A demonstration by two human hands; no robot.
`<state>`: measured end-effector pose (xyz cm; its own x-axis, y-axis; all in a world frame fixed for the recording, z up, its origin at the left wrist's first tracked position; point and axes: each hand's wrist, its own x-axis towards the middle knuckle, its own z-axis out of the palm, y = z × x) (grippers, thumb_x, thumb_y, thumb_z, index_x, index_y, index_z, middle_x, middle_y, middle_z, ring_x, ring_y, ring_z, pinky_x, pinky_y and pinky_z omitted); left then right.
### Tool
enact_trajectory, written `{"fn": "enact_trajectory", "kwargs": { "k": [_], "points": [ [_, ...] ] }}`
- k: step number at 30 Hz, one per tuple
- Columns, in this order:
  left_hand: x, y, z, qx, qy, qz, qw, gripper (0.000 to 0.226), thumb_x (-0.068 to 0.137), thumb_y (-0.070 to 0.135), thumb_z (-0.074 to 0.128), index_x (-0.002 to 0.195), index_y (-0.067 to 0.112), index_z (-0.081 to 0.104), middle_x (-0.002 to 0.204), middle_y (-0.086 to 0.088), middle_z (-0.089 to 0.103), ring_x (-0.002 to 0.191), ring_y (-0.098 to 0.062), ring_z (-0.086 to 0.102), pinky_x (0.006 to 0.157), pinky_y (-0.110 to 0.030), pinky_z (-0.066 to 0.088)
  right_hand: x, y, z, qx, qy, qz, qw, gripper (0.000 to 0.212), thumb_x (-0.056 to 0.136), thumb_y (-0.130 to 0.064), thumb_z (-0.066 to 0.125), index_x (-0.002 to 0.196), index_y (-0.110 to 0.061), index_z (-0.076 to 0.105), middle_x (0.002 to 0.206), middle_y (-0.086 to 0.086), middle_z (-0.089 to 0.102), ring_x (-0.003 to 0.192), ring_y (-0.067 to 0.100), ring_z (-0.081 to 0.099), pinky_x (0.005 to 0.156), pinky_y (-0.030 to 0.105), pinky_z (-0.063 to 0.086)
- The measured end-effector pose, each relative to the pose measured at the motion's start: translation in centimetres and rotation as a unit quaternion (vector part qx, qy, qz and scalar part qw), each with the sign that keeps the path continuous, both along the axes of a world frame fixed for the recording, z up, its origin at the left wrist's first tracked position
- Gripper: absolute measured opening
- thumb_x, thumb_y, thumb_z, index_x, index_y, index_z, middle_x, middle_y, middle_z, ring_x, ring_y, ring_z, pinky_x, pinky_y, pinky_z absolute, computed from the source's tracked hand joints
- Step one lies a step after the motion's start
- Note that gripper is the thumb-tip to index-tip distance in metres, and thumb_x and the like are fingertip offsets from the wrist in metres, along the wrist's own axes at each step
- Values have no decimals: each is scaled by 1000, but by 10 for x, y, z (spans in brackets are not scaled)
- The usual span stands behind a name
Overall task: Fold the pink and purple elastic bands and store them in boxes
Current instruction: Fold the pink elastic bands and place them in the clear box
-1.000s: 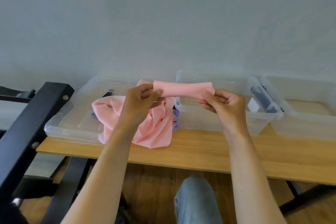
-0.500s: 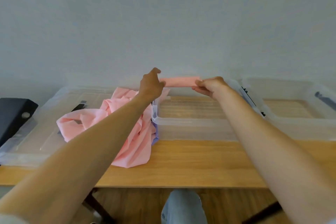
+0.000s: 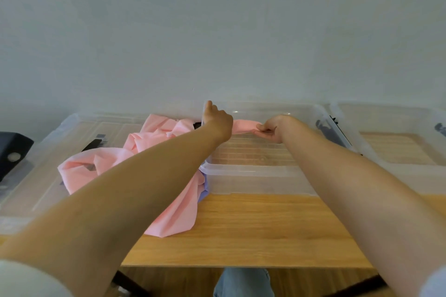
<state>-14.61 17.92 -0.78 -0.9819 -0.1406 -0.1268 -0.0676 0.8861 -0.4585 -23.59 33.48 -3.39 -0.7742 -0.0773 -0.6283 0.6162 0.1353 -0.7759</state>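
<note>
Folded pink band (image 3: 243, 126) lower now inside clear box (image 3: 255, 176), pinched by left hand (image 3: 218, 120) and right hand (image 3: 270, 128).

Two bare arms, with short pale sleeves (image 3: 26, 279) at the shoulders. Light blue jeans (image 3: 243, 283) cover a knee at the bottom.

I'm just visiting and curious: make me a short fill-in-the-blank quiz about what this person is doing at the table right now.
1. Both hands hold a folded band whose colour is ____.
2. The right hand holds it over a clear plastic ____.
3. The loose pink pile lies to the ____ of the middle box.
4. The table is made of ____.

Missing words: pink; box; left; wood
</note>
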Motion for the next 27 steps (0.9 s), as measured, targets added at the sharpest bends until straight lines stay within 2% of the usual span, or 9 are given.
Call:
{"fn": "enact_trajectory", "kwargs": {
  "k": [2,7,10,13,15,17,19,23,27],
  "points": [
    [-2,0,-5,-39,-29,-5,999,29,99,22,45,122,25,62,119,4,67,133,-24,43,115,-42,16,-3,-1,-7,6,-22,-1,1000,11,99,8,60,92,7,52,84,14,63,38,28,65,45,32,58],
    [-8,-3,-10,-115,-58,-38,991,34,105,29,39,134,26,56,141,0,58,146,-25,28,121,-40,9,-10,-7,-16,25,-60,-30,997,9,95,12,63,97,6,56,85,14,63,66,31,66,57,38,60],
    [-8,4,-16,-96,-45,-29,994,33,103,30,46,132,24,58,138,-1,59,141,-27,38,118,-39,19,-11,-11,-21,43,-85,-19,995,16,95,11,64,110,6,60,86,14,67,79,28,74,59,38,60],
    [-3,10,-29,-48,-59,-35,996,30,102,24,51,131,19,60,132,-4,60,127,-25,53,102,-35,36,-11,-15,-23,73,-90,8,993,27,96,5,67,122,4,64,82,10,68,94,18,76,61,31,60],
    [-2,11,-35,-13,-102,-41,994,31,104,21,49,133,18,59,135,-4,61,128,-25,56,108,-37,37,-7,-17,-20,125,-56,33,990,29,94,-1,72,122,4,64,80,8,67,80,16,77,59,29,60],
    [-2,8,-34,-6,-125,-50,991,30,105,21,50,133,18,59,136,-3,61,128,-25,57,110,-38,38,-7,-18,-20,195,28,47,979,28,90,0,76,113,2,60,82,13,68,72,26,78,69,38,65],
    [-3,4,-33,-19,-131,-61,989,30,104,21,51,133,19,60,135,-2,61,128,-25,57,110,-39,39,-5,-20,-19,282,102,76,951,26,88,0,77,105,2,58,89,19,73,73,31,79,73,38,66],
    [-3,3,-33,-30,-136,-64,988,29,104,21,52,131,18,61,136,-3,61,135,-28,50,122,-50,21,5,-21,-17,382,178,129,898,15,87,-2,72,99,0,63,88,18,75,69,32,77,58,34,64],
    [7,3,-22,-35,-94,-101,990,24,102,17,49,121,17,64,128,-3,64,127,-25,55,121,-42,24,19,-22,-4,458,262,183,830,13,87,-7,69,98,-3,64,81,14,75,74,33,77,75,41,65]
  ]
}}
